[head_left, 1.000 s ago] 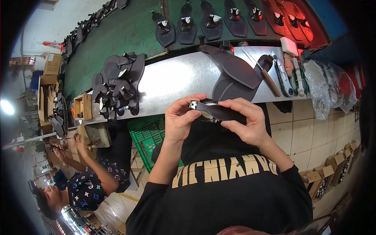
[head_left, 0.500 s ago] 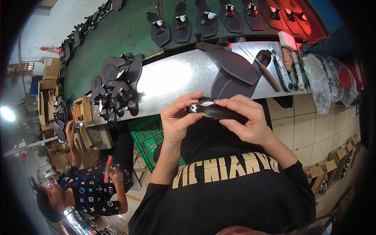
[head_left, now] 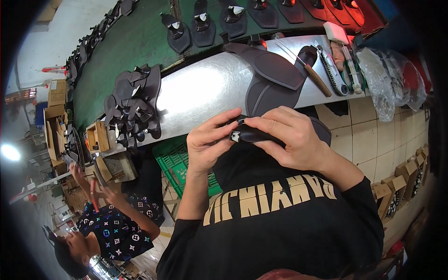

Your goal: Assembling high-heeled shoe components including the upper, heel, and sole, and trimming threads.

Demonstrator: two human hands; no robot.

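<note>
Held between my hands, above my lap, is a black sandal. Its small end piece, with a white patch, points toward my left hand, and its wide dark sole shows beyond my right hand. My left hand closes its fingers and thumb round the small end. From the other side my right hand pinches a dark strap with thumb and index finger. Just past my hands, a pair of dark soles lies overlapped on the metal worktop.
A pile of black sandal parts sits on the left. At right lie an awl, a utility knife, a syringe and a plastic bag. Sandals line the green bench. A co-worker is at left, beside a green crate.
My hands have turned the sandal, so its white-patched end faces me more and its sole shows at right. The co-worker's hands have come closer together, with the red-handled tool raised. The view has shifted slightly.
</note>
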